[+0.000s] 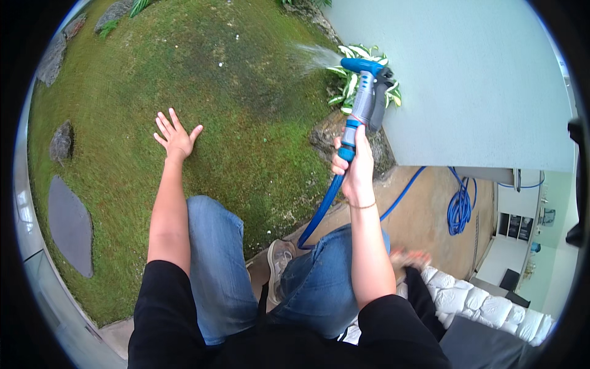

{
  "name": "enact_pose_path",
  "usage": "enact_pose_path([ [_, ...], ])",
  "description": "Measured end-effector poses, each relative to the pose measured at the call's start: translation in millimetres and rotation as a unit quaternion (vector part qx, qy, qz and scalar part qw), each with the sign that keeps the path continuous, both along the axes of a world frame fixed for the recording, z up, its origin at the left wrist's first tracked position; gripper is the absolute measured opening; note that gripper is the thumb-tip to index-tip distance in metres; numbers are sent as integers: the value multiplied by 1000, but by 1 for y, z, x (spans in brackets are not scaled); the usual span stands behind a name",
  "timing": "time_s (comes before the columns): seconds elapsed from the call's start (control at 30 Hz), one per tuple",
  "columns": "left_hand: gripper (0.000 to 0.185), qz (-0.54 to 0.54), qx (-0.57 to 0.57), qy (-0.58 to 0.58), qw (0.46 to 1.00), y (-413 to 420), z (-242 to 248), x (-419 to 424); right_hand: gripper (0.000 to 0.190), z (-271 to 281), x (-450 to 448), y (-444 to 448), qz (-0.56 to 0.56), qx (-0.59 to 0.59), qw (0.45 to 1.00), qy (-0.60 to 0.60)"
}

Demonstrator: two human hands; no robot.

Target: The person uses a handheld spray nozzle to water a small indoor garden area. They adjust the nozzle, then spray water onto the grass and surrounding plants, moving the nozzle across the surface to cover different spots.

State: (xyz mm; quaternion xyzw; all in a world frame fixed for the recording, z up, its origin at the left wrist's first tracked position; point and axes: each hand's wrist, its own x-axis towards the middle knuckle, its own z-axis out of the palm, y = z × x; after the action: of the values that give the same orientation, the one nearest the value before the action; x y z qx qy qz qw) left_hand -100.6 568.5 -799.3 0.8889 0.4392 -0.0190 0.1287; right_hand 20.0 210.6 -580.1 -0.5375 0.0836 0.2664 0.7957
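Note:
My right hand (355, 161) grips a blue and grey hose spray nozzle (363, 99) low, around its connector and the end of the blue hose. Water sprays from the nozzle's head leftward towards the moss-covered ground (249, 152). The black lever beside the handle is outside my fingers. My left hand (177, 138) is spread with nothing in it, over the moss; whether it touches the moss I cannot tell. A plant with green and white leaves (352, 87) grows behind the nozzle, above a rock (385, 154).
A coil of blue hose (459, 210) lies on the tan floor at right. Beyond the rock rises a pale wall (465, 87). Left on the moss are a flat grey stone (70, 226) and a small rock (61, 140). White stuffed bags (484, 302) and another person's blurred hand (412, 258) are at lower right.

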Motion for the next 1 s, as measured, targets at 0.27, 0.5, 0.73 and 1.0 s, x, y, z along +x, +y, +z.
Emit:
enact_pose_path([
  [0.27,113,1,-21,33,999,-6,15,3,28,-2,-2,27,39,-26,998,-35],
  [0.5,113,-1,-27,54,998,-7,20,3,33,5,-17,53,221,-35,975,-19],
  [0.73,113,-3,-22,47,999,-7,19,3,39,4,-28,69,227,-41,973,-31],
  [1.0,115,1,-27,44,999,-6,17,5,48,10,-47,77,232,-25,970,-65],
])
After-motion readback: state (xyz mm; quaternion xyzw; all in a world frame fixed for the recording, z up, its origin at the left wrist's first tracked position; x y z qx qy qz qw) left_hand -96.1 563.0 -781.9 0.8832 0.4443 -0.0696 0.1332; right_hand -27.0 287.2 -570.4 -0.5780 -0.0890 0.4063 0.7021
